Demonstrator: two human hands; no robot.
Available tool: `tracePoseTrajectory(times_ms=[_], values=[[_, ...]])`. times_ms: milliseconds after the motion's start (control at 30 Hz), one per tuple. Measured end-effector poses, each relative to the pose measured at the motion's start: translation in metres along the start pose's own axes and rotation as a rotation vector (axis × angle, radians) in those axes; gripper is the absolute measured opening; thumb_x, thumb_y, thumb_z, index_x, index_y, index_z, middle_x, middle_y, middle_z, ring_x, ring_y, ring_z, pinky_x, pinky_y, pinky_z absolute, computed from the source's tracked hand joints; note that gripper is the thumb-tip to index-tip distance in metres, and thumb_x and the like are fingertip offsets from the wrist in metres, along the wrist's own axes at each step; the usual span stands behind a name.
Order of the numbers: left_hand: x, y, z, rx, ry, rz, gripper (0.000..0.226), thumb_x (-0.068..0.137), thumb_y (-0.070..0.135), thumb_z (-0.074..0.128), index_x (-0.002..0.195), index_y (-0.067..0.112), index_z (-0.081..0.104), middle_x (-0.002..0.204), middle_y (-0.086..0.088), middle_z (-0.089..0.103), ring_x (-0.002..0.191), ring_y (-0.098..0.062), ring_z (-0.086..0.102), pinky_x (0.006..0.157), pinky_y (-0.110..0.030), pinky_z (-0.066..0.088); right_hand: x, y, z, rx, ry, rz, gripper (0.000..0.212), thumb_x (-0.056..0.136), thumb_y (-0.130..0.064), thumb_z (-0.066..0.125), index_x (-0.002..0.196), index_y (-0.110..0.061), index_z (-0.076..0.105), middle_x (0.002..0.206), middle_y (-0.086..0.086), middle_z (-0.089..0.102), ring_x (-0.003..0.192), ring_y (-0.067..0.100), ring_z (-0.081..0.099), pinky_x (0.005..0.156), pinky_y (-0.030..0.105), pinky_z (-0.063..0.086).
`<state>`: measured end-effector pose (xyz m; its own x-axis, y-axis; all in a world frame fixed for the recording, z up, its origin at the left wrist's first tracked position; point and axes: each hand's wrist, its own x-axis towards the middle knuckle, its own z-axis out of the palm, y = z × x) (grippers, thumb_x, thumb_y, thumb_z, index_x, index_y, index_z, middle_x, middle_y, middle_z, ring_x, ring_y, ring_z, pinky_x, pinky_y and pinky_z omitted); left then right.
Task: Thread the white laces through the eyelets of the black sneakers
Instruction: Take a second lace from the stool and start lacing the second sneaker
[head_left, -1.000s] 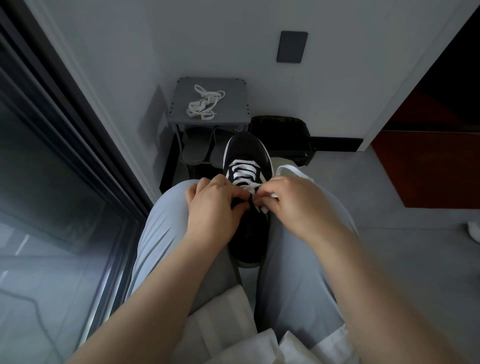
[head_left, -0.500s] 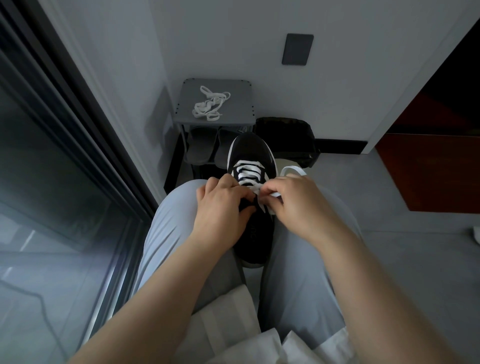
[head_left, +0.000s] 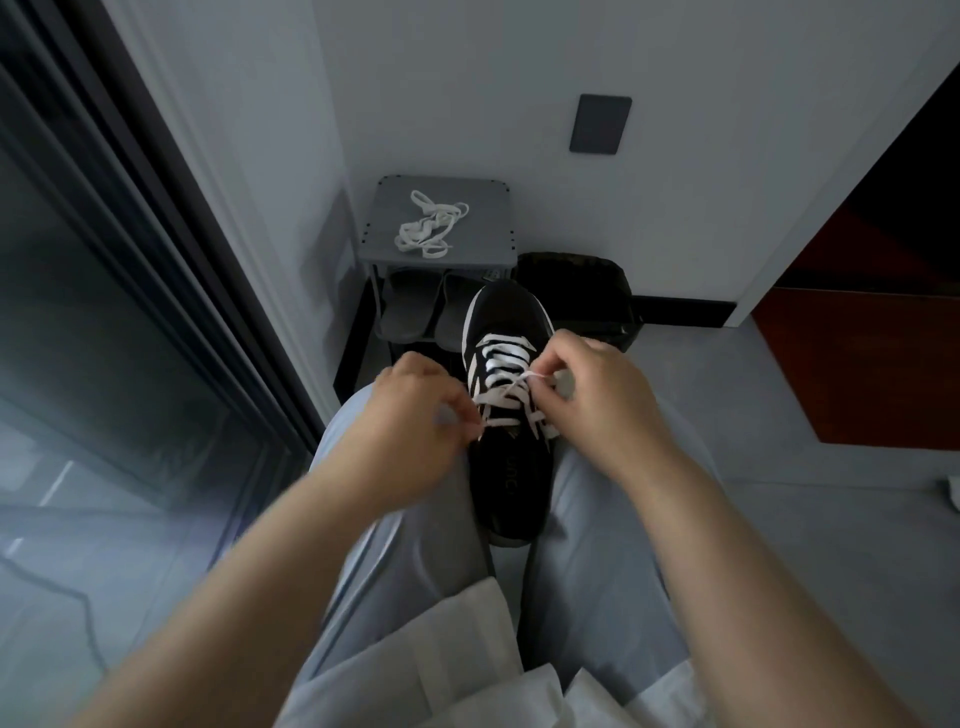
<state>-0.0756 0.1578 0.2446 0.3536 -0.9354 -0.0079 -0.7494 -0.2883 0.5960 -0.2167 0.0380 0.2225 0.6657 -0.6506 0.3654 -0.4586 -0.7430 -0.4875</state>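
A black sneaker (head_left: 506, 467) with white stripes lies between my knees, toe pointing away. A white lace (head_left: 501, 358) crosses several of its eyelets. My left hand (head_left: 415, 421) pinches one lace end at the shoe's left side. My right hand (head_left: 597, 395) pinches the other lace end, held just above the eyelets on the right. Both ends run taut from the eyelets to my fingers. A second loose white lace (head_left: 428, 231) lies bunched on a small grey rack top.
The grey shoe rack (head_left: 483, 208) stands against the wall with grey slippers (head_left: 415, 312) underneath. A black bag (head_left: 576, 291) sits beside it. A dark glass door (head_left: 104, 312) runs along the left. Grey floor (head_left: 805, 519) lies to the right.
Both hands have pulled apart from the shoe's middle, the left one to the left, the right one up and right, drawing the lace ends out and uncovering more of the lacing.
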Motion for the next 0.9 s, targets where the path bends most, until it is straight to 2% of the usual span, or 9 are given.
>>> tracePoseTrajectory(times_ms=[67,167,267,367,433,567,700,800,900], values=[[-0.004,-0.006,-0.019,-0.325,-0.101,-0.041,0.015,0.085,0.014,0.063,0.074,0.023,0.064,0.109,0.016,0.059,0.106,-0.003,0.054,0.093,-0.018,0.039,0.000,0.002,-0.006,0.158,-0.029,0.100,0.013,0.085,-0.018,0.062,0.080,-0.021,0.051,0.065,-0.005,0.059,0.059,0.007,0.053,0.061,0.029,0.044],[-0.007,-0.014,-0.026,-0.980,-0.241,-0.012,0.012,0.089,0.007,0.051,0.077,0.008,0.050,0.110,-0.006,0.069,0.110,-0.015,0.061,0.096,-0.028,0.046,0.000,0.008,-0.016,0.334,-0.021,0.166,0.016,0.085,-0.012,0.062,0.079,-0.021,0.051,0.049,-0.003,0.045,0.048,0.010,0.040,0.053,0.022,0.034],[-0.005,-0.015,-0.023,-1.497,-0.203,-0.041,0.011,0.086,0.001,0.048,0.076,0.004,0.050,0.084,-0.012,0.069,0.090,-0.024,0.068,0.081,-0.031,0.054,-0.001,0.012,-0.024,0.374,-0.060,0.200,0.013,0.085,-0.010,0.063,0.080,-0.023,0.064,0.044,-0.013,0.044,0.044,0.004,0.037,0.048,0.012,0.028],[-0.001,-0.024,-0.031,-1.715,-0.005,-0.097,0.018,0.080,0.001,0.040,0.067,0.009,0.051,0.061,0.001,0.047,0.054,-0.010,0.051,0.061,-0.026,0.054,-0.004,0.018,-0.030,0.333,-0.114,0.194,0.012,0.086,-0.012,0.062,0.084,-0.019,0.072,0.049,-0.020,0.053,0.050,-0.001,0.047,0.051,0.010,0.030],[0.002,-0.037,-0.037,-1.597,0.150,-0.150,0.024,0.084,-0.003,0.036,0.067,0.012,0.046,0.058,0.003,0.043,0.048,-0.007,0.037,0.048,-0.018,0.041,-0.005,0.022,-0.032,0.169,-0.083,0.125,0.012,0.086,-0.014,0.064,0.088,-0.018,0.075,0.055,-0.022,0.054,0.057,-0.006,0.051,0.058,0.010,0.031],[-0.002,-0.061,-0.044,-0.805,0.332,-0.197,0.028,0.097,0.000,0.035,0.075,0.013,0.044,0.060,0.002,0.047,0.053,-0.010,0.037,0.052,-0.023,0.037,-0.007,0.028,-0.028,-0.048,0.074,0.020,0.009,0.083,-0.015,0.068,0.087,-0.018,0.075,0.069,-0.016,0.060,0.060,0.001,0.055,0.074,0.039,0.049],[-0.011,-0.074,-0.058,-0.375,0.056,-0.140,0.043,0.097,0.008,0.039,0.075,0.039,0.058,0.064,-0.003,0.052,0.057,-0.012,0.044,0.058,-0.029,0.038,-0.006,0.024,-0.025,-0.020,0.340,0.046,0.011,0.080,-0.017,0.059,0.083,-0.015,0.069,0.072,-0.006,0.059,0.059,0.018,0.058,0.065,0.043,0.052],[-0.017,-0.050,-0.056,0.005,-0.255,-0.095,0.020,0.086,0.058,0.046,0.071,0.056,0.059,0.086,0.009,0.054,0.078,-0.002,0.051,0.074,-0.023,0.038,-0.005,0.015,-0.020,0.072,0.459,0.027,0.006,0.082,-0.012,0.058,0.083,-0.012,0.064,0.078,-0.010,0.053,0.061,0.016,0.056,0.064,0.044,0.050],[-0.010,-0.033,-0.041,0.348,-0.183,-0.065,0.022,0.069,0.071,0.048,0.068,0.049,0.051,0.097,0.013,0.040,0.099,-0.012,0.035,0.087,-0.028,0.028,-0.005,0.010,-0.018,0.106,0.505,-0.044,0.004,0.082,-0.007,0.056,0.082,-0.009,0.059,0.082,-0.009,0.050,0.066,0.013,0.051,0.066,0.039,0.048]])
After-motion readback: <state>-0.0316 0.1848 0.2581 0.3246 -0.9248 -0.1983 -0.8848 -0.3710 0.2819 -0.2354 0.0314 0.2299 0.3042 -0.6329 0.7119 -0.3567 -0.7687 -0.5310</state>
